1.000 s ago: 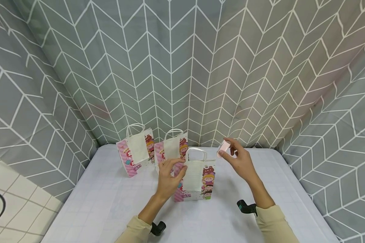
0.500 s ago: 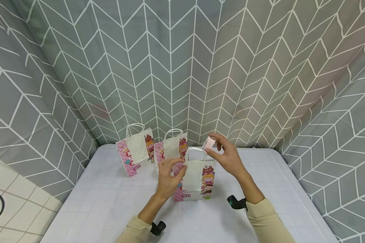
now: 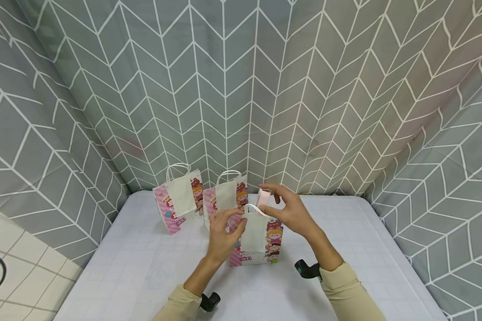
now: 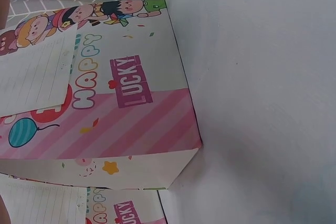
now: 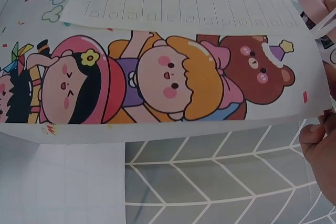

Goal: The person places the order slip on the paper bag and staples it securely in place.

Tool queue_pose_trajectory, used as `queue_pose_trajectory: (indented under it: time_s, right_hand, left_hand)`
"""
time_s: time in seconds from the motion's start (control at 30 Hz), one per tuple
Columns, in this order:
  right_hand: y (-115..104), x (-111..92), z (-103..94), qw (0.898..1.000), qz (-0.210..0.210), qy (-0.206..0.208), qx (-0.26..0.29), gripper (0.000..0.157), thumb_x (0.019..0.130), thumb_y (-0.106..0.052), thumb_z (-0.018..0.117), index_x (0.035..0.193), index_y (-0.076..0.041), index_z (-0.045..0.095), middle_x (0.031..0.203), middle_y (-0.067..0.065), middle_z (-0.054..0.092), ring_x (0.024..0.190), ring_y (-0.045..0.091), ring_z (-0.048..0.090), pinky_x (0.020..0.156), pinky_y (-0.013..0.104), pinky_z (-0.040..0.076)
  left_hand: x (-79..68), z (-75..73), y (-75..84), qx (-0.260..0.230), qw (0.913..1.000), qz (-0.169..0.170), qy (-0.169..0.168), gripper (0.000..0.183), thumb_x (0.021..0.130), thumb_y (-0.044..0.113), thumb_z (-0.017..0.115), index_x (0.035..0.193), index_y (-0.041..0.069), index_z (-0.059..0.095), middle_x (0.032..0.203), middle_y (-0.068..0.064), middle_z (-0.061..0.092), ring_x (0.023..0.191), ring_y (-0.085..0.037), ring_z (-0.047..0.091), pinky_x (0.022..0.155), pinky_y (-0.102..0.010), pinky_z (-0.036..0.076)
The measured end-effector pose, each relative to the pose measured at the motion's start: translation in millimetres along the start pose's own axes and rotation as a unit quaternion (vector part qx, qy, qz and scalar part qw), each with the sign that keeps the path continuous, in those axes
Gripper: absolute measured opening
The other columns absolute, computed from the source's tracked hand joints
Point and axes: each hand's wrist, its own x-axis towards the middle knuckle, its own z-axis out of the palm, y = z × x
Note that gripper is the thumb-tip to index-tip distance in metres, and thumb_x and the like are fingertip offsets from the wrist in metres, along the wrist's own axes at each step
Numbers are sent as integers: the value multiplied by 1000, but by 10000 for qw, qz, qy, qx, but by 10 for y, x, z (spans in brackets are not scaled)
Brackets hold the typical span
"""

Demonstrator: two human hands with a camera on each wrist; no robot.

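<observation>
A printed paper gift bag stands upright on the table, with a lined paper sheet on its front. My left hand pinches the bag's upper left edge between thumb and forefinger. At the upper right, my right hand holds a small pink roll with a white rim, just over the bag's opening. The white handle is bent down close to the right thumb. In the right wrist view, the roll and fingertips show at the bag's top; the bag's inside is hidden.
Two similar gift bags stand behind to the left, one at far left and one in the middle. Each has a sheet and white handle. A patterned grey curtain closes off the table's back and sides.
My right hand has carried the pink roll leftward to the top of the front bag. The bag's handle has bent lower. The left hand keeps its place.
</observation>
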Motion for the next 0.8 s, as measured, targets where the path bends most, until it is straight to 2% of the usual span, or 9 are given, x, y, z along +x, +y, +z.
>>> queue_pose_trajectory:
  time_s: [0.27,0.53,0.8]
  right_hand:
    - [-27,-8,33,9996,-183,-187,83,52,89,-25,79,137,-26,60,98,-5,56,85,18,45,65,32,37]
    - [-68,-26,39,9994,-115,-340,-14,53,87,-28,80,137,-28,60,104,-7,59,88,17,45,67,32,39]
    - [-117,-29,62,9986,-264,-440,88,54,84,-25,83,134,-24,64,124,-7,64,93,18,45,71,35,42]
  left_hand:
    - [3,-1,12,58,10000,-69,-38,27,84,8,79,108,16,69,106,-2,74,100,-16,64,91,-35,28]
    - [11,0,3,74,9999,-106,-67,28,84,9,79,109,17,69,107,1,74,99,-15,64,91,-36,29]
    - [18,-5,10,42,10000,-44,-67,28,84,7,80,109,14,69,104,2,74,97,-15,65,89,-39,29]
